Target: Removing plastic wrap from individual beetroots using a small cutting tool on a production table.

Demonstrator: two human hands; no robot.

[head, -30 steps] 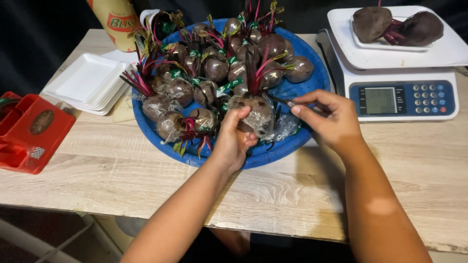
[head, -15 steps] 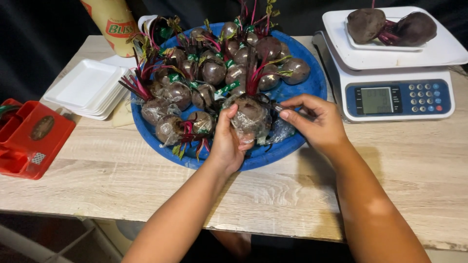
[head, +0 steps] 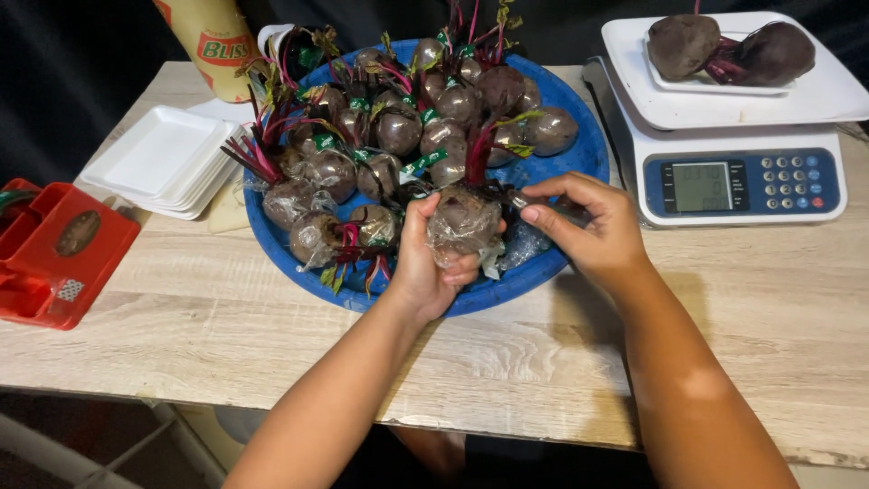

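Wrapped beet in your left hand, right hand pinching at the film

Your left hand (head: 425, 263) has its fingers clamped round a film-wrapped beet (head: 463, 220), held over the near edge of the blue tray (head: 579, 154), which is piled with more wrapped beets (head: 398, 127) with red stems and green tape ties. Your right hand (head: 588, 222) sits just right of that beet, fingers together in a pinch on something small and dark near its top; can't tell what exactly. Far right on the bench (head: 769, 317) there's a white scale (head: 733, 181) with two bare beets (head: 724, 50) on its pan. Left of the blue tray are stacked white foam trays (head: 154, 158), and a red tape dispenser (head: 54, 249) at the left edge.
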